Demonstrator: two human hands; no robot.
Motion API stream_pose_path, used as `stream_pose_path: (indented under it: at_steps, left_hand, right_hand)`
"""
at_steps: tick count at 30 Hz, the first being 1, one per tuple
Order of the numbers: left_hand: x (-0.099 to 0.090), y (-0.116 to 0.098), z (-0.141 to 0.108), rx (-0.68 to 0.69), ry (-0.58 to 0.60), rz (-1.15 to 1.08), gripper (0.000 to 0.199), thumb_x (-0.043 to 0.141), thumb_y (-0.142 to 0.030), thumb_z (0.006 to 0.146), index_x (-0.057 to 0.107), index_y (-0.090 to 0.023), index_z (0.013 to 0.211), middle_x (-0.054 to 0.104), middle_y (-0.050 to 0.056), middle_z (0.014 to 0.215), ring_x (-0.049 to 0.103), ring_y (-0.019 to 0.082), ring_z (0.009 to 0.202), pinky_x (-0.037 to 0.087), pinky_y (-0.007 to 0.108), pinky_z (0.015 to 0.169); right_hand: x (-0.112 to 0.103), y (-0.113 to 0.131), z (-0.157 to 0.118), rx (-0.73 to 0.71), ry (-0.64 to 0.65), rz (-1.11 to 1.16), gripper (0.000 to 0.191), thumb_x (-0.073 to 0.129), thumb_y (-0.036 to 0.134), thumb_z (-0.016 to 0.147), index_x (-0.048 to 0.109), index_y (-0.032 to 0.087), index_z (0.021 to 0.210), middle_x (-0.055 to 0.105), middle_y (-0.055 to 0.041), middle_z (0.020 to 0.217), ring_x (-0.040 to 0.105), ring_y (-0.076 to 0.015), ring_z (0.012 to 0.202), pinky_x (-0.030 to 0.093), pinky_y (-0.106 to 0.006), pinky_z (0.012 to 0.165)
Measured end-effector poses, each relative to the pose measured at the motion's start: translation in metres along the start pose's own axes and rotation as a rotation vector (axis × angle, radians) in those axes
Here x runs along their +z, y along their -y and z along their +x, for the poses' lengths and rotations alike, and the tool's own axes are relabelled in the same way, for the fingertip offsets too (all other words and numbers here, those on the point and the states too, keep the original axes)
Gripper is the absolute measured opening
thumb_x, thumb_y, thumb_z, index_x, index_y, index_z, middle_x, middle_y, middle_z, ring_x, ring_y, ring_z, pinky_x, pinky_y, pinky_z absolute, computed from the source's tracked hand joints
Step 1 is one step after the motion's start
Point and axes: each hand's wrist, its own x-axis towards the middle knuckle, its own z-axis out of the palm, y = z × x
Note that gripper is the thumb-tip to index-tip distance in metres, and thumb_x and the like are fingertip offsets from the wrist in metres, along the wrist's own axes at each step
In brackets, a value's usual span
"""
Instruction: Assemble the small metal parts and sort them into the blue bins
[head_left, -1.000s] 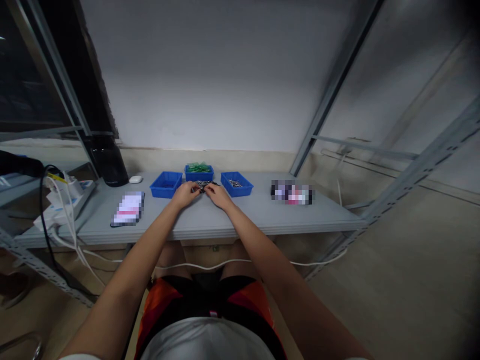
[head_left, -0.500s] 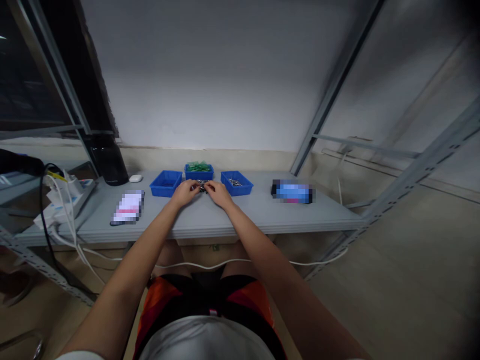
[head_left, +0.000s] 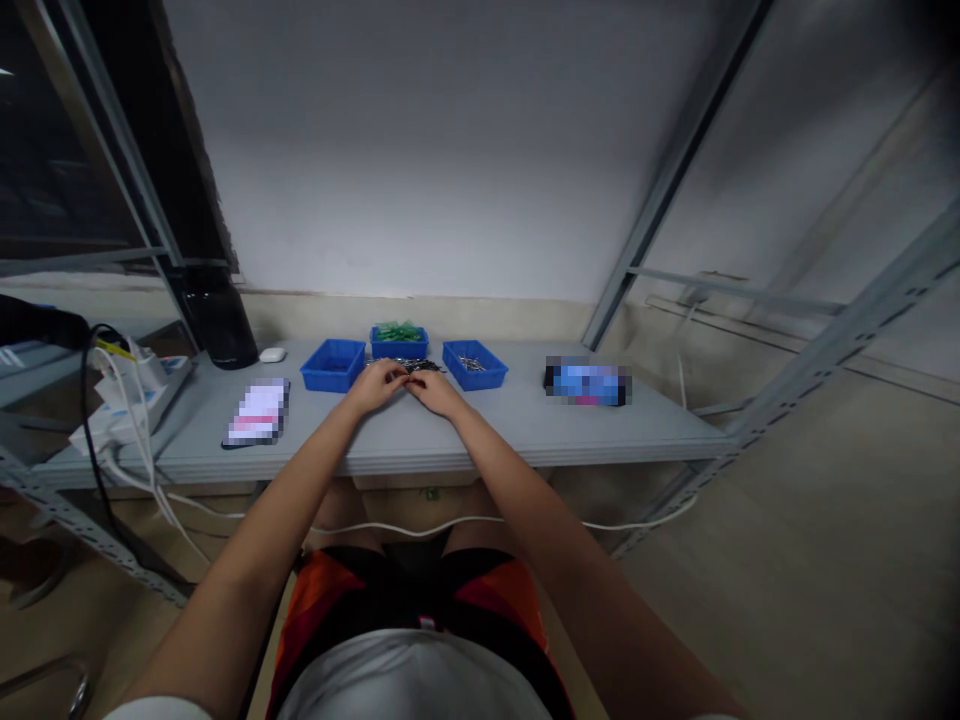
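Blue trays (head_left: 328,382) flank and back the pile of small dark pieces (head_left: 424,366) at mid-frame, presumably for short reach, while the left hand (head_left: 373,386) and right hand (head_left: 437,391) sit just before it, fingertips close together, anything pinched too small for me to tell.

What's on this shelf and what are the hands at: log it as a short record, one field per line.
Left hand: fingers curled, at the near side of a loose pile of small dark and silvery pieces
Right hand: fingertips close to the left hand's
Held piece: too small to tell
Left blue tray: contents unclear
Middle blue tray: green pieces
Right blue tray: silvery pieces
Far left: black bottle, white case
Screens: two, pixelated, one on either side of the trays
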Motion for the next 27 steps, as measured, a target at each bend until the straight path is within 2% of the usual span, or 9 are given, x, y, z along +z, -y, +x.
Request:
stream_pose_path:
  at_steps: [5, 8, 13, 17, 23, 27]
  left_hand:
    - [0.0013, 0.0055, 0.0001, -0.096, -0.068, 0.027, 0.021, 0.053, -0.028, 0.082, 0.068, -0.014, 0.089, 0.065, 0.006, 0.084, 0.056, 0.015, 0.069, 0.045, 0.028, 0.069]
    - [0.0023, 0.0071, -0.0002, -0.111, -0.048, 0.029, 0.019, 0.055, -0.026, 0.079, 0.068, -0.014, 0.086, 0.065, 0.005, 0.081, 0.056, 0.016, 0.068, 0.045, 0.027, 0.067]
    - [0.0053, 0.0076, 0.0001, -0.085, 0.041, -0.033, 0.017, 0.056, -0.020, 0.074, 0.069, -0.013, 0.083, 0.067, 0.004, 0.078, 0.057, 0.015, 0.068, 0.044, 0.026, 0.067]
    - [0.0049, 0.0062, 0.0005, -0.073, 0.014, -0.027, 0.019, 0.056, -0.023, 0.077, 0.069, -0.014, 0.087, 0.067, 0.004, 0.081, 0.057, 0.015, 0.069, 0.045, 0.026, 0.068]
    - [0.0008, 0.0074, 0.0005, -0.047, -0.050, 0.010, 0.020, 0.054, -0.027, 0.084, 0.069, -0.014, 0.089, 0.066, 0.006, 0.082, 0.056, 0.015, 0.068, 0.046, 0.027, 0.068]
    - [-0.0005, 0.0057, 0.0010, -0.022, -0.097, -0.019, 0.023, 0.053, -0.028, 0.086, 0.069, -0.014, 0.092, 0.066, 0.007, 0.085, 0.057, 0.016, 0.072, 0.047, 0.028, 0.070]
  right_hand:
    - [-0.0039, 0.0033, 0.0015, 0.062, -0.111, 0.021, 0.016, 0.055, 0.020, 0.086, 0.071, 0.015, 0.088, 0.070, -0.0056, 0.086, 0.058, -0.0143, 0.074, 0.042, -0.025, 0.073]
    - [-0.0051, 0.0056, 0.0020, 0.078, -0.181, 0.042, 0.015, 0.056, 0.021, 0.085, 0.070, 0.017, 0.088, 0.069, -0.0046, 0.086, 0.058, -0.0140, 0.075, 0.042, -0.025, 0.074]
    - [-0.0050, 0.0086, 0.0013, 0.022, -0.212, 0.044, 0.013, 0.055, 0.020, 0.084, 0.068, 0.016, 0.083, 0.068, -0.0034, 0.081, 0.056, -0.0130, 0.070, 0.042, -0.024, 0.071]
    - [-0.0052, 0.0090, 0.0016, 0.017, -0.254, 0.108, 0.013, 0.054, 0.022, 0.084, 0.066, 0.016, 0.082, 0.067, -0.0030, 0.079, 0.057, -0.0133, 0.069, 0.042, -0.024, 0.069]
    - [-0.0058, 0.0061, 0.0022, 0.100, -0.212, 0.185, 0.014, 0.051, 0.025, 0.085, 0.063, 0.017, 0.087, 0.067, -0.0033, 0.085, 0.059, -0.0147, 0.074, 0.043, -0.026, 0.074]
    - [-0.0035, 0.0019, 0.0004, 0.049, -0.102, 0.173, 0.015, 0.052, 0.025, 0.085, 0.063, 0.017, 0.088, 0.066, -0.0030, 0.083, 0.056, -0.0138, 0.071, 0.042, -0.026, 0.072]
